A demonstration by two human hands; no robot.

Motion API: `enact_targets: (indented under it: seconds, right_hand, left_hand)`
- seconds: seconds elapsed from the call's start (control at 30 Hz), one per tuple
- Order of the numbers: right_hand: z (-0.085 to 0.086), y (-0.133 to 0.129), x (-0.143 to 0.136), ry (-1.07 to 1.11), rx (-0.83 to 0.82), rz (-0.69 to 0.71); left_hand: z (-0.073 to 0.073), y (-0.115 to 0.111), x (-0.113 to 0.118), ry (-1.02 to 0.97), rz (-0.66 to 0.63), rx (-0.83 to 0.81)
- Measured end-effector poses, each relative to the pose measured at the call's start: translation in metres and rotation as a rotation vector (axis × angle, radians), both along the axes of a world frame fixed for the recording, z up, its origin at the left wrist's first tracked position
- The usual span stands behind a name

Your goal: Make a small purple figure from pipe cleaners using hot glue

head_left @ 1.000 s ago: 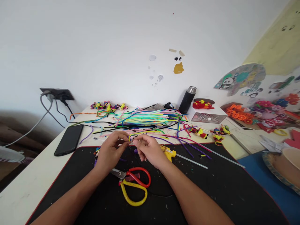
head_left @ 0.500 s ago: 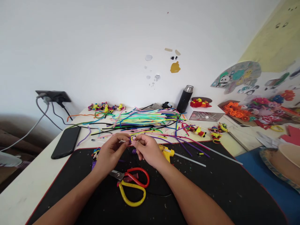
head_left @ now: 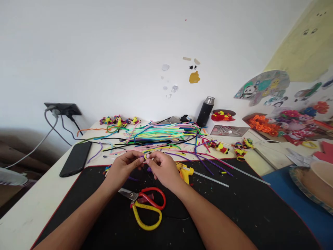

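My left hand (head_left: 125, 169) and my right hand (head_left: 164, 170) meet above the far part of the black mat (head_left: 223, 215). Both pinch a small purple and yellow pipe cleaner piece (head_left: 145, 157) between thumb and fingertips; fingers cover most of it. Below them lie scissors (head_left: 146, 228) with one red and one yellow handle loop. Right of my right hand, a yellow glue gun (head_left: 186, 171) has a clear glue stick (head_left: 212, 179) out of its back. A colourful little figure (head_left: 106, 168) is partly hidden behind my left hand.
A pile of pipe cleaners (head_left: 158, 133) lies along the wall. At left are a black phone (head_left: 75, 159) and a socket with cables (head_left: 63, 108). A black flask (head_left: 205, 111) stands beside a small drawer box (head_left: 229, 130). Small figures (head_left: 239, 150) lie at right.
My fingers have shifted slightly around the small piece, and more yellow shows. The left hand has tilted a little, covering more of the figure behind it. The camera view has shifted slightly.
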State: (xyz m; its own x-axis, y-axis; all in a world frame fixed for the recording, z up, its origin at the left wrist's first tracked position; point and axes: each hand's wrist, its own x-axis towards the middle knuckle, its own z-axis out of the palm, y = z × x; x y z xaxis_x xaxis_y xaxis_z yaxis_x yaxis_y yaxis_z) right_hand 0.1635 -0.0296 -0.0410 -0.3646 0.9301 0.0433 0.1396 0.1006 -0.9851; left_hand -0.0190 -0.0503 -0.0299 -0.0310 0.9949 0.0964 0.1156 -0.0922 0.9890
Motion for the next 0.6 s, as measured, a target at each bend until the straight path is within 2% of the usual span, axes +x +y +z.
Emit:
enact_targets:
  seconds: [0.17,0.3,0.43,0.6]
  right_hand:
    - [-0.002,-0.001,0.0,-0.049,0.067,-0.038]
    - [-0.006,0.0,0.0,-0.009,0.06,-0.007]
    - [-0.009,0.001,0.0,0.02,0.034,0.058]
    - [-0.012,0.003,0.002,0.037,0.046,0.02]
  left_hand:
    - [0.0,-0.002,0.002,0.066,0.025,0.037]
    - [-0.004,0.001,-0.001,0.011,0.043,0.03]
    - [-0.005,0.006,-0.009,-0.241,0.056,0.013]
    - [0.002,0.012,-0.022,-0.519,0.074,0.016]
